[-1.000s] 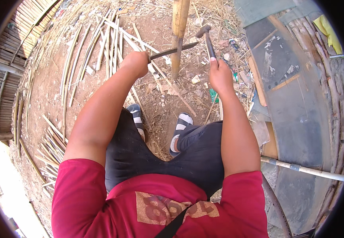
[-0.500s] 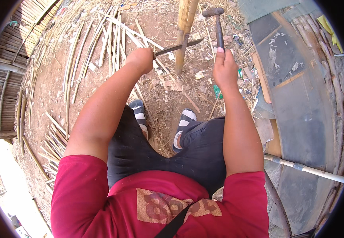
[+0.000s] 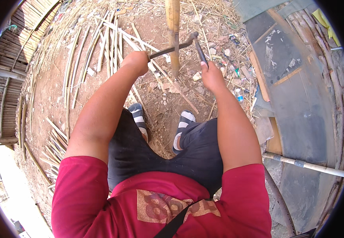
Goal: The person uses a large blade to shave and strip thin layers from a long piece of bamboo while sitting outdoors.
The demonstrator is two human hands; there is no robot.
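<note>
A bamboo pole (image 3: 172, 27) stands roughly upright in front of me, its lower end near the dirt ground. My left hand (image 3: 137, 63) is closed round the handle of a long-bladed machete (image 3: 163, 52). The dark blade crosses the pole, its tip reaching out to the right. My right hand (image 3: 212, 76) grips a hammer (image 3: 200, 51) by its dark handle, thumb along it. The hammer's head is at the blade's tip, right of the pole; whether they touch I cannot tell for sure.
Split bamboo strips (image 3: 107, 47) lie scattered at the far left, with another bundle (image 3: 56, 146) nearer. Grey boards (image 3: 299, 103) line the right side, a pale pole (image 3: 318, 169) across them. A bamboo wall (image 3: 1, 95) stands left. Litter and straw strew the dirt.
The hammer has swung down and left from a raised position to the machete's tip. The pole has shifted slightly left, and my left hand with the machete has moved a little left.
</note>
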